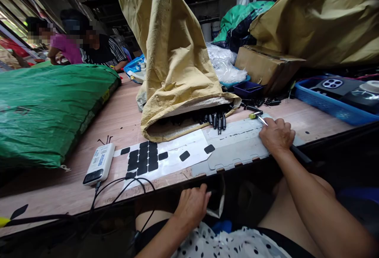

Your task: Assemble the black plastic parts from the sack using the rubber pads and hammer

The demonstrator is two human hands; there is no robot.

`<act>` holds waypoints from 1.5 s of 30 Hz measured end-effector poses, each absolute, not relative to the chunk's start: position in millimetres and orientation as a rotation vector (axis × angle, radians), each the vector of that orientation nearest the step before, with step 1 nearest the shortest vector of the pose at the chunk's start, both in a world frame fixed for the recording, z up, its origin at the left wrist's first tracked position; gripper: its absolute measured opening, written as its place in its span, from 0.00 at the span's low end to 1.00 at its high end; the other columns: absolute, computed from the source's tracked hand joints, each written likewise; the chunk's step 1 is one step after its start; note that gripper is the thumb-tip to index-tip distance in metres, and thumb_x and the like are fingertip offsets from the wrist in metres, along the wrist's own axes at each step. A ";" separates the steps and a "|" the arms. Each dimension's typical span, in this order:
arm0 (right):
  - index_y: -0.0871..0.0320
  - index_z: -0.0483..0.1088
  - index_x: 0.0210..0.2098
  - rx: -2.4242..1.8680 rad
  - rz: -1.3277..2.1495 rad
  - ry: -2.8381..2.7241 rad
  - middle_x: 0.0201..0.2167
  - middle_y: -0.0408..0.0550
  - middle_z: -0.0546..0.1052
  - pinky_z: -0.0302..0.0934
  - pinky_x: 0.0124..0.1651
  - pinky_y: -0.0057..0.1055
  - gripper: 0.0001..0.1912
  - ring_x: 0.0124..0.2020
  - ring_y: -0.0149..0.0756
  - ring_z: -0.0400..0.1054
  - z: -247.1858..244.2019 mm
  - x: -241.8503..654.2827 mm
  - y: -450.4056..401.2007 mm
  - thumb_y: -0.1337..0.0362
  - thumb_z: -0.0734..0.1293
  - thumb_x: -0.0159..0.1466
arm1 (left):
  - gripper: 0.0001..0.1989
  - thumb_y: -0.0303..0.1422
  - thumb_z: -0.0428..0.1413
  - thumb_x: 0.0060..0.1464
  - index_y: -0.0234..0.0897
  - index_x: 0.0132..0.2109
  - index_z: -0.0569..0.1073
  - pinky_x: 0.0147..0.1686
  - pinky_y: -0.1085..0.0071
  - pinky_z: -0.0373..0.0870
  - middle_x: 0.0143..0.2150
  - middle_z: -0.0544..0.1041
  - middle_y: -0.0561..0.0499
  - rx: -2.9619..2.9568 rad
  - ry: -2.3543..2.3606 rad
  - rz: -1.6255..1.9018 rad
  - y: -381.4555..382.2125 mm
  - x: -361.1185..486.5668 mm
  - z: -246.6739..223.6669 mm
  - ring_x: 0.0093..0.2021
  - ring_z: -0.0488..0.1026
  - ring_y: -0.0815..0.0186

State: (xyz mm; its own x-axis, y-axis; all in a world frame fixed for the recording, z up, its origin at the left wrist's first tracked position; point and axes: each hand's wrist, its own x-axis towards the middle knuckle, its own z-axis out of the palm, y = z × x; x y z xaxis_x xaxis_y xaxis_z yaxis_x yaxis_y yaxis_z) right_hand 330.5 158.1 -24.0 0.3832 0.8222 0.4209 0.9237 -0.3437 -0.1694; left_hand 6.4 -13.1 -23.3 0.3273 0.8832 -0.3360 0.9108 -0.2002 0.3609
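My right hand (276,134) is closed around a small hammer (256,114) with a yellowish face and a metal shaft; its dark handle sticks out behind my fist. The hand rests on a grey sheet (237,145) by the table's front edge. My left hand (192,204) hangs below that edge, above my lap, with curled fingers; what it pinches, if anything, cannot be made out. Black cylindrical parts (219,121) spill from the mouth of a tan sack (174,64). Left of the grey sheet, black square pads (143,157) lie on white paper (174,149).
A white device (99,164) with black cables lies left of the paper. A large green sack (53,112) covers the table's left part. At right are a blue tray (334,102) and a cardboard box (266,66). Two people (99,48) sit at the far left.
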 end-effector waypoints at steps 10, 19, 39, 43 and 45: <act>0.58 0.73 0.53 -2.293 -0.402 -1.524 0.46 0.60 0.71 0.50 0.42 0.41 0.19 0.48 0.51 0.62 -24.6 330.0 157.3 0.61 0.56 0.70 | 0.10 0.41 0.55 0.62 0.41 0.44 0.76 0.36 0.68 0.67 0.35 0.78 0.50 2.084 1.626 0.692 94.0 68.3 27.6 0.34 0.74 0.62; 0.58 0.74 0.52 -2.302 -0.362 -1.530 0.46 0.60 0.70 0.51 0.44 0.42 0.18 0.48 0.51 0.60 -20.4 329.2 157.6 0.63 0.59 0.67 | 0.06 0.31 0.60 0.56 0.37 0.42 0.74 0.41 0.64 0.69 0.39 0.78 0.45 2.048 1.787 0.698 180.3 101.5 7.6 0.39 0.75 0.57; 0.57 0.75 0.53 -2.310 -0.217 -1.531 0.47 0.63 0.72 0.55 0.47 0.48 0.20 0.48 0.55 0.65 -18.2 334.8 160.8 0.60 0.59 0.68 | 0.08 0.33 0.64 0.52 0.41 0.41 0.78 0.44 0.65 0.66 0.39 0.78 0.51 2.051 1.563 0.849 108.6 -9.6 -7.5 0.43 0.69 0.60; 0.56 0.74 0.56 -2.213 -0.115 -1.439 0.46 0.64 0.74 0.57 0.44 0.46 0.22 0.46 0.55 0.67 -6.4 330.3 151.1 0.59 0.58 0.69 | 0.08 0.32 0.64 0.51 0.42 0.41 0.78 0.43 0.65 0.65 0.39 0.77 0.52 2.019 1.553 0.862 109.3 -11.6 -10.8 0.43 0.69 0.61; 0.56 0.73 0.58 -2.076 -0.092 -1.392 0.44 0.62 0.75 0.60 0.43 0.45 0.23 0.44 0.53 0.68 -0.4 317.0 140.4 0.59 0.58 0.68 | 0.08 0.32 0.64 0.51 0.41 0.40 0.79 0.43 0.65 0.65 0.38 0.77 0.52 2.014 1.559 0.856 108.9 -12.5 -10.1 0.42 0.69 0.61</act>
State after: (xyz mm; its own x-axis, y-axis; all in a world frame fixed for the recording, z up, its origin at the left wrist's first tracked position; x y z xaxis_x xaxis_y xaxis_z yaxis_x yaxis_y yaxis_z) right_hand 317.0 140.4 -0.4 0.4398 0.8102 0.3876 0.8543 -0.2442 -0.4589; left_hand -12.5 108.9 -10.1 0.1683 0.9656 0.1981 0.6855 -0.2590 0.6804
